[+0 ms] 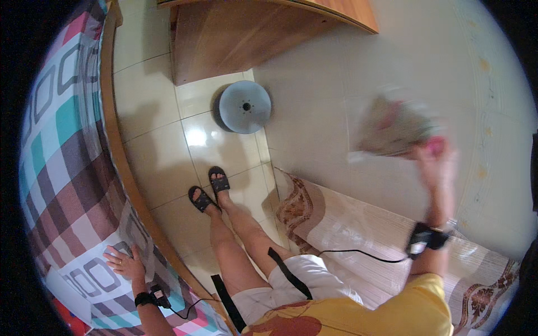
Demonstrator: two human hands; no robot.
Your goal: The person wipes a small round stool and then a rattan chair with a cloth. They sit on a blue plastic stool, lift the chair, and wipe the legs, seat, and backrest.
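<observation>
My right hand is raised in front of the pale wall, its fingers closed round the pink end of a grey-brown, fan-shaped thing. Motion smears this thing, so its exact kind does not show; pink patches mark its upper part. Whether it touches the wall cannot be told. Down at the left, my left hand lies with fingers apart on the patterned bedspread. A dark grey patch shows by its fingertips, perhaps part of the printed pattern.
A light blue round basin-like thing stands on the tiled floor by the wall. Beyond it is a wooden desk. The bed's wooden edge runs along the left. A patterned curtain hangs at the right; cables trail from both wrist straps.
</observation>
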